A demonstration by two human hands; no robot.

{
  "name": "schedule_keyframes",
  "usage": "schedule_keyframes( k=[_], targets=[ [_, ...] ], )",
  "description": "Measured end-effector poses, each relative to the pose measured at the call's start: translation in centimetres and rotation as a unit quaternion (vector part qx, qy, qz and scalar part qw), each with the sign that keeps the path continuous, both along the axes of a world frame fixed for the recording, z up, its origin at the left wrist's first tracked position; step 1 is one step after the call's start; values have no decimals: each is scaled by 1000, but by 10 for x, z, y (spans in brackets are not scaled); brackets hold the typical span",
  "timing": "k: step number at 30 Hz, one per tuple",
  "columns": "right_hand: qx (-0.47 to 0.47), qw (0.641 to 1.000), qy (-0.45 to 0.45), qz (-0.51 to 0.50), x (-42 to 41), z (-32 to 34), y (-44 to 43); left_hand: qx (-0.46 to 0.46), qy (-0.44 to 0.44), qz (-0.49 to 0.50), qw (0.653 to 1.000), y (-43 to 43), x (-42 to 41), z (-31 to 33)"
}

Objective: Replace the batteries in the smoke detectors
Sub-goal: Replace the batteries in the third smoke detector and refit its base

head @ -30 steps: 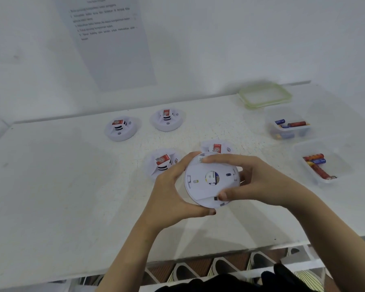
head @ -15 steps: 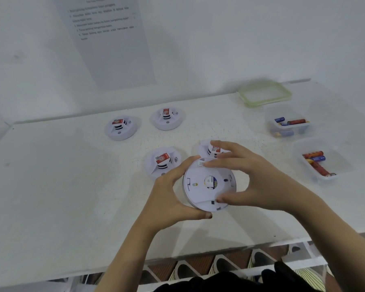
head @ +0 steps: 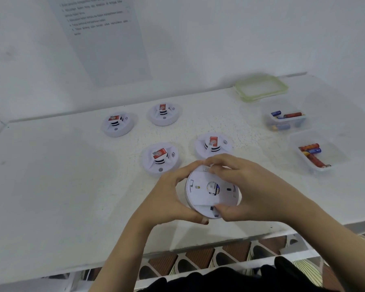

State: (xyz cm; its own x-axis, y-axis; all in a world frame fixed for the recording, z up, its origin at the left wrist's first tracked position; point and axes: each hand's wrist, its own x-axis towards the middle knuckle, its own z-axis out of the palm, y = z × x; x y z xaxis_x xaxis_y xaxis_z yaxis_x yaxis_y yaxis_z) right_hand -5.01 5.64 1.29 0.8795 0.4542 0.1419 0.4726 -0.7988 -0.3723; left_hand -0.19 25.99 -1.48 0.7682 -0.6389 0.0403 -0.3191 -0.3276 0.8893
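A round white smoke detector (head: 207, 192) is held above the table's front part with its back plate facing me; a battery shows through a round hole in the middle. My left hand (head: 171, 197) grips its left rim. My right hand (head: 253, 190) grips its right side, fingers over the top edge and thumb at the lower edge. Several other detectors lie face up behind it: one (head: 159, 159) to the left, one (head: 213, 144) just beyond, and two further back (head: 117, 124) (head: 163, 113). Each bears a red label.
Two clear tubs of loose batteries stand at the right, one near (head: 325, 165) and one further back (head: 287, 127). A green-rimmed lid (head: 261, 88) lies at the back right. A printed sheet (head: 105, 39) hangs on the wall. The white table's front edge (head: 198, 247) runs below my hands.
Both hands and the detector have stayed at about the same place over the table. My right fingers shifted along the top rim and thumb onto the lower edge.
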Motion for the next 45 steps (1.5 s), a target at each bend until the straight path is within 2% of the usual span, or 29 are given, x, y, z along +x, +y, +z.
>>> schedule_keyframes(
  k=[6,14,23,26,30,33,37,42,45],
  targets=[
    [5,1000,14,-8,-2,-2,0,15,20,-31,999,0,4,0],
    [21,1000,9,-22,2,2,-16,8,9,-8,1000,4,7,-5],
    [-37,999,-7,-16,2,-1,-6,8,9,-13,1000,1,11,-8],
    [-14,1000,-10,-20,5,-4,-9,-4,9,-17,1000,1,12,-9],
    [77,995,-8,-64,3,-14,-23,-33,-6,29,999,5,16,-13],
    [105,988,-11,-117,-3,-26,-39,-52,-15,80,995,11,20,-16],
    [95,980,15,-172,-13,-51,-53,-73,-20,122,990,15,24,-15],
    [38,982,70,-173,-14,-75,-60,-79,-19,120,989,3,27,-17],
    [72,979,68,-177,-10,-70,-60,-80,-11,115,990,-9,28,-20]
  ],
)
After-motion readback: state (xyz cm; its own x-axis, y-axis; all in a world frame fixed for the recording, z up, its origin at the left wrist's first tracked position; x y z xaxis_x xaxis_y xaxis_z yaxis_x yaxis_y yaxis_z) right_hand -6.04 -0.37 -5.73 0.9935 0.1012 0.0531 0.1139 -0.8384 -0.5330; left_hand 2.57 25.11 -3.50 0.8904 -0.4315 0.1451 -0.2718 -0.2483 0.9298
